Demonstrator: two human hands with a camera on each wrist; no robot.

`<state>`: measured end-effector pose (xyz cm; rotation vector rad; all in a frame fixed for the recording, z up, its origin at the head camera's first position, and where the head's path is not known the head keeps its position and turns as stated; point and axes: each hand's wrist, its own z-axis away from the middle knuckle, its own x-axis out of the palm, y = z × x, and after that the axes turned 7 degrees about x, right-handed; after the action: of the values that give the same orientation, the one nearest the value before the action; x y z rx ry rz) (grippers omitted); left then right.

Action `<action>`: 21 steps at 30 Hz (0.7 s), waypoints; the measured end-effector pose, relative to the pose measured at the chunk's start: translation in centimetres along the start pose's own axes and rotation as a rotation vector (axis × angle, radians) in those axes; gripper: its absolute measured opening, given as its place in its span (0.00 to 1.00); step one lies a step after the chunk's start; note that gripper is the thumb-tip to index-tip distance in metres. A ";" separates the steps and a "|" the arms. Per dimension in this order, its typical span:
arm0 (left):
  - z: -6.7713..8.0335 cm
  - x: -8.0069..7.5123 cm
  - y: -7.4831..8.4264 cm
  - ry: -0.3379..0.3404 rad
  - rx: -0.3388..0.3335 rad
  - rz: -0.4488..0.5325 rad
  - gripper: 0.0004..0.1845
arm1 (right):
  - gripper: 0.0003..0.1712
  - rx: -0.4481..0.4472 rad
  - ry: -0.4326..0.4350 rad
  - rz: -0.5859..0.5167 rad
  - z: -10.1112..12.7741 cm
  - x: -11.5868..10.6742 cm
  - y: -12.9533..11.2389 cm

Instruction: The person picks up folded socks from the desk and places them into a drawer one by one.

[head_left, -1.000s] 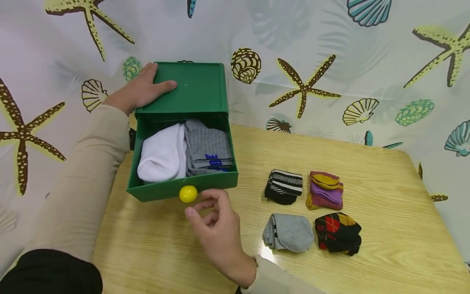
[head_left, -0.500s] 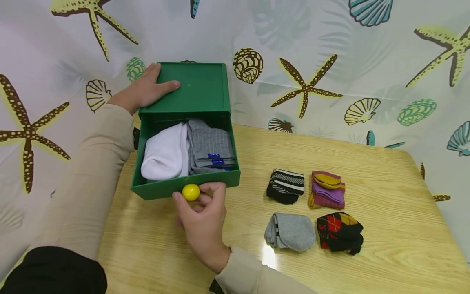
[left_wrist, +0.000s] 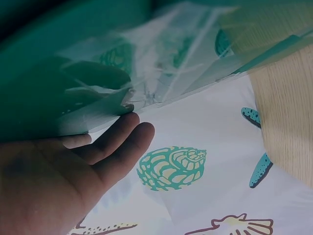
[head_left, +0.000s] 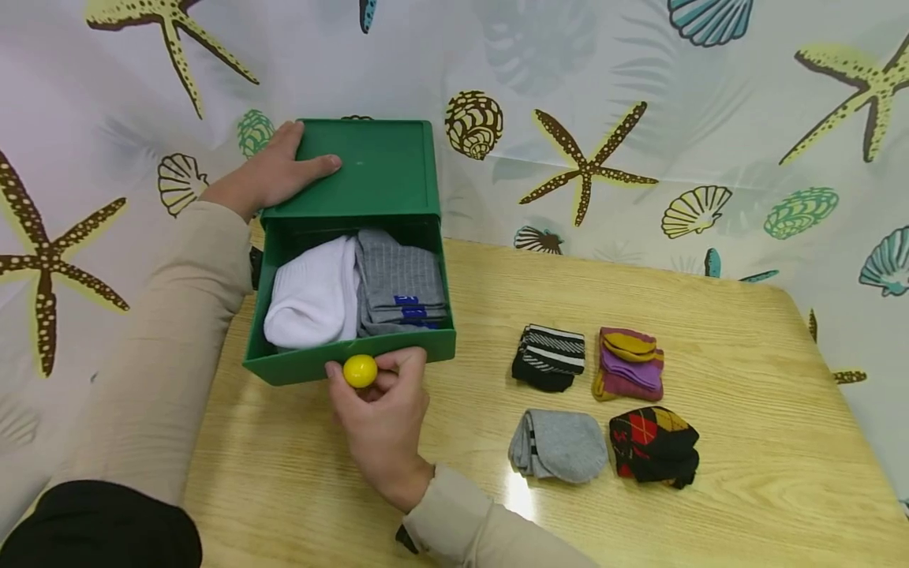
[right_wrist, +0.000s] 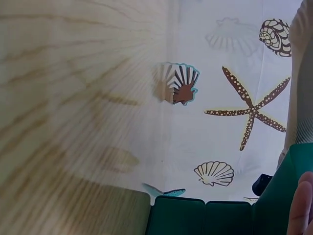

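A green box (head_left: 369, 170) stands at the table's back left with its drawer (head_left: 419, 345) pulled out. Folded white socks (head_left: 312, 296) and grey ribbed socks (head_left: 398, 280) lie side by side in the drawer. My left hand (head_left: 273, 170) rests on the box's top left corner, thumb flat on the lid; the left wrist view has its straight fingers (left_wrist: 117, 137) lying along the green side. My right hand (head_left: 379, 402) pinches the yellow knob (head_left: 360, 371) on the drawer front between thumb and fingers. Only a fingertip (right_wrist: 301, 205) shows in the right wrist view.
Four folded sock bundles lie on the wooden table (head_left: 746, 379) to the right: black-and-white striped (head_left: 550, 357), purple and mustard (head_left: 628, 363), plain grey (head_left: 561, 446), black with red argyle (head_left: 653, 444). A starfish-and-shell cloth (head_left: 639, 95) hangs close behind.
My right hand has come up from the table to the drawer front and closed thumb and fingers on the yellow knob. The left hand has stayed on the box.
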<state>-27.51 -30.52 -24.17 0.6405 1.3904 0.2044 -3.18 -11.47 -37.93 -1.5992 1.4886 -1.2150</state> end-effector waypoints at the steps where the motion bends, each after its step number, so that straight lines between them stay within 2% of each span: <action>1: 0.0 0.0 0.0 -0.001 -0.001 0.001 0.52 | 0.23 -0.013 0.004 0.009 0.0 0.0 0.1; 9: 0.1 -0.1 0.0 0.003 0.001 0.008 0.52 | 0.22 -0.091 0.061 0.117 -0.3 0.2 0.6; 16: 0.4 -0.1 0.3 -0.001 -0.002 0.012 0.51 | 0.23 -0.128 0.086 0.120 -0.4 0.6 1.0; 21: 0.4 -0.1 0.3 -0.002 -0.005 0.000 0.51 | 0.22 -0.123 0.090 0.123 -0.8 0.9 0.8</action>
<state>-27.12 -30.48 -23.92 0.6362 1.3872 0.2071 -4.34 -12.34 -38.19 -1.5236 1.7227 -1.1592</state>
